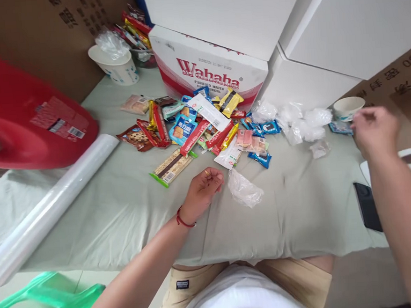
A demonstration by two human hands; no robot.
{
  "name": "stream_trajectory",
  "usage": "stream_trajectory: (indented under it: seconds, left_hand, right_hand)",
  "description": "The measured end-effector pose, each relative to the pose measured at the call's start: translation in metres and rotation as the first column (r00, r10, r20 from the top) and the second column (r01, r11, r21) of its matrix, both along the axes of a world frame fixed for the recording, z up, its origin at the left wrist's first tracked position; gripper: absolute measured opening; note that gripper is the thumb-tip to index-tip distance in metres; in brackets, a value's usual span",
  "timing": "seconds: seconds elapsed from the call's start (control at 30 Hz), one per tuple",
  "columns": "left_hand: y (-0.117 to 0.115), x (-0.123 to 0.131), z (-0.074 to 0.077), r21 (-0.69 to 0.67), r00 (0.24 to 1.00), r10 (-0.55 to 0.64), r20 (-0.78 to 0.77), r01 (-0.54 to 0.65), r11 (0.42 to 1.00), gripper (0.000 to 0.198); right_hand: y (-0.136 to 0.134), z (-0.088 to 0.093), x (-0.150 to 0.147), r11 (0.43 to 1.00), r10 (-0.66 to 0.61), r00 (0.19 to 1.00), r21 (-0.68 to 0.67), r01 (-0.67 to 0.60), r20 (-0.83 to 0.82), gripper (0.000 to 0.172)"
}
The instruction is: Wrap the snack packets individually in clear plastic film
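My left hand is over the cloth-covered table with its fingers curled in, and I see nothing in them. Just right of its fingertips lies a crumpled clear plastic bag. Beyond it spreads a pile of wrapped snacks: a long wafer bar, a blue biscuit packet, red bars and a yellow packet. My right hand, slightly blurred, is closed beside a paper cup at the far right. Whatever its fingers hold is hidden. A small blue packet lies below the cup.
Several crumpled plastic bags lie right of the pile. A white Wahaha carton stands behind. At left are a red jug, a plastic film roll and another paper cup. A phone lies under my right forearm.
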State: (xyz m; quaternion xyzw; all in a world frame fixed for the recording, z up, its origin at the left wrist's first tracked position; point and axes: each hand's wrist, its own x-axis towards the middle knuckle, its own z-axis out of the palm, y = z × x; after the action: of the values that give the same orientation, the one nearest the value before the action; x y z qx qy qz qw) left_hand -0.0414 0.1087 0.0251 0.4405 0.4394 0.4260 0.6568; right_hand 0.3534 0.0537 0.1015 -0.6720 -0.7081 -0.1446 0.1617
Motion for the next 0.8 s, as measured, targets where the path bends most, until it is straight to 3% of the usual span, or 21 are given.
stream_trajectory:
  seconds: [0.13, 0.23, 0.3, 0.4, 0.47, 0.5, 0.57, 0.63, 0.73, 0.8]
  left_hand:
    - [0.000, -0.039, 0.026, 0.079, 0.982, 0.137, -0.131, -0.127, 0.989, 0.031]
    - [0.032, -0.082, 0.041, 0.195, 0.902, 0.282, -0.326, -0.228, 0.954, 0.022]
    - [0.074, -0.110, 0.045, 0.296, 0.769, 0.413, -0.487, -0.300, 0.907, 0.014]
    - [0.155, -0.142, 0.046, 0.478, 0.447, 0.566, -0.693, -0.303, 0.825, 0.007]
    - [0.211, -0.158, 0.044, 0.562, 0.256, 0.642, -0.723, -0.324, 0.761, 0.006]
    - [0.237, -0.165, 0.042, 0.588, 0.217, 0.661, -0.718, -0.319, 0.743, 0.013]
    - [0.281, -0.176, 0.037, 0.619, 0.211, 0.681, -0.701, -0.294, 0.729, 0.034]
    - [0.313, -0.186, 0.028, 0.598, 0.254, 0.647, -0.720, -0.246, 0.762, 0.053]
    - [0.339, -0.196, 0.014, 0.530, 0.294, 0.575, -0.764, -0.222, 0.818, 0.056]
    - [0.345, -0.200, 0.005, 0.512, 0.286, 0.563, -0.775, -0.239, 0.825, 0.051]
  right_hand:
    - [-0.026, -0.046, -0.037, 0.998, -0.007, 0.996, -0.055, 0.002, -0.087, 0.041]
    - [-0.037, -0.072, -0.042, 0.992, 0.001, 0.985, -0.127, -0.024, -0.175, 0.034]
    - [-0.045, -0.087, -0.042, 0.991, -0.001, 0.973, -0.131, -0.030, -0.232, 0.030]
    - [-0.053, -0.104, -0.042, 0.996, -0.063, 0.962, -0.085, 0.042, -0.267, 0.028]
    - [-0.054, -0.109, -0.043, 0.993, -0.104, 0.959, -0.078, 0.086, -0.264, 0.027]
    - [-0.053, -0.111, -0.043, 0.992, -0.114, 0.958, -0.084, 0.095, -0.262, 0.027]
    - [-0.052, -0.112, -0.043, 0.990, -0.132, 0.956, -0.091, 0.112, -0.261, 0.028]
    - [-0.052, -0.112, -0.042, 0.987, -0.146, 0.954, -0.099, 0.124, -0.261, 0.028]
    - [-0.053, -0.111, -0.041, 0.985, -0.156, 0.950, -0.111, 0.130, -0.272, 0.026]
    - [-0.054, -0.110, -0.041, 0.985, -0.154, 0.947, -0.115, 0.126, -0.282, 0.024]
